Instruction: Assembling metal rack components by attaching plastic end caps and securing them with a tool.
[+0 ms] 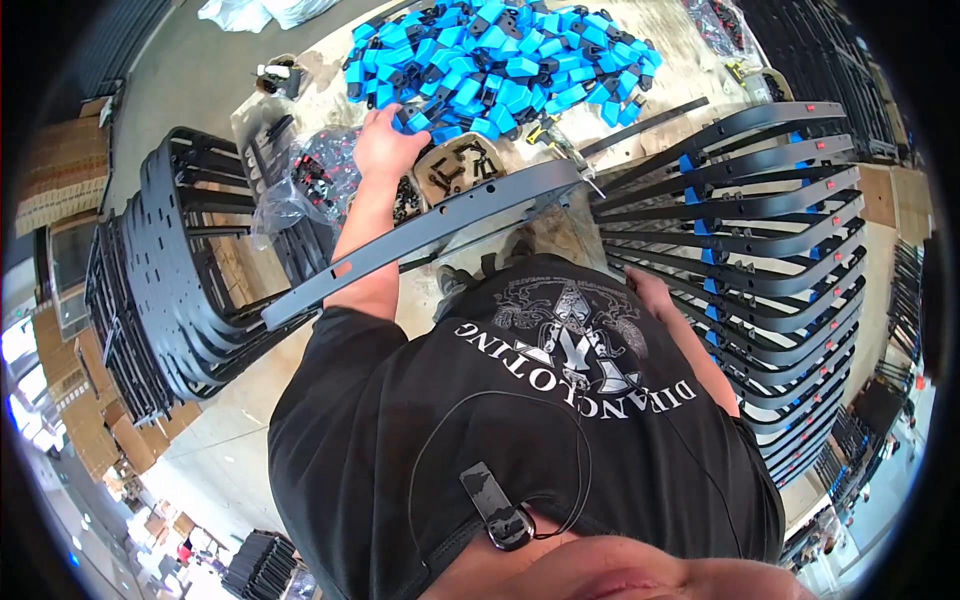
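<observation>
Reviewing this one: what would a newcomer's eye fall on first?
Probably the heap of bright blue and black parts at top centre, with the left hand at its near left edge. Next, the dark curved frames fanned out in a stack at right, and the long dark bar slanting across the middle.

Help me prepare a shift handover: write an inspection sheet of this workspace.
Surface: pale worktable, dark smudges in places.
Job's things: heaped blue-and-black parts; black fittings in an open container; dark bar in front.
Clutter: clear plastic bag with red-and-black pieces.
Hands: left hand at the heap's near edge; right hand beside right-side frames; grips unclear.
Cables: thin black cord across the shirt.
Surroundings: cardboard boxes and more frames at left.
</observation>
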`<state>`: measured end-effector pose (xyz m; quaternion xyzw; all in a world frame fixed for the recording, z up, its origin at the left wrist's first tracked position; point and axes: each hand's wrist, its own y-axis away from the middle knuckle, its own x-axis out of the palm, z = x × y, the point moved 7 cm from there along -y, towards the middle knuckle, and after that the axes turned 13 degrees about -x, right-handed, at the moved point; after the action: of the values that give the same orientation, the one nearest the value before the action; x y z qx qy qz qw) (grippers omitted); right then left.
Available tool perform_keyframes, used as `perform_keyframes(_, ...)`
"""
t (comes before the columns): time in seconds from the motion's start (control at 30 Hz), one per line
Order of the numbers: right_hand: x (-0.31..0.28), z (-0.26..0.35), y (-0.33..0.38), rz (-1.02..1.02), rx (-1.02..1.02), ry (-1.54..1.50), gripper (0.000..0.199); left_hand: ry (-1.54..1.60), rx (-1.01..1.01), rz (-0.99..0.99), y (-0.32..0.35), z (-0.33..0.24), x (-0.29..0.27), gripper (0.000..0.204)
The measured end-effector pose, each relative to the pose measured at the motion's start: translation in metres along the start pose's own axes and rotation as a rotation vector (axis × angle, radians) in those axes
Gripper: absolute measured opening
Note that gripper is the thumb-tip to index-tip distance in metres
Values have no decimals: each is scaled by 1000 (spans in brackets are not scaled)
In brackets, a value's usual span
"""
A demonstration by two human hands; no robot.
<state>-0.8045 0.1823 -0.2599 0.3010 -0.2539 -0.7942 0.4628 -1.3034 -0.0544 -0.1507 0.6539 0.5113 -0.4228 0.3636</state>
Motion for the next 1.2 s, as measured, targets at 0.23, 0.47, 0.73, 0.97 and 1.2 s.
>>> perform_keyframes(0.23, 23, -15, -51, 14, -16, -468, 31, 1150, -523, 641, 103, 93, 16, 34)
perform_keyframes(0.47, 60, -1, -53, 216, -12, -536, 32, 1536, -469, 989, 173, 88, 13, 31)
perform_keyframes(0.73, 165, 185, 50, 537, -234, -324, 31, 1235, -61, 1209, 225, 46, 15, 39)
perform_keyframes(0.97, 204, 212, 75, 633, -474, -419, 28, 1183, -64, 1491, 257, 20, -21, 46)
perform_keyframes(1.2, 195, 203, 72, 134, -383, -126, 35, 374, 378, 609, 256, 7, -59, 58)
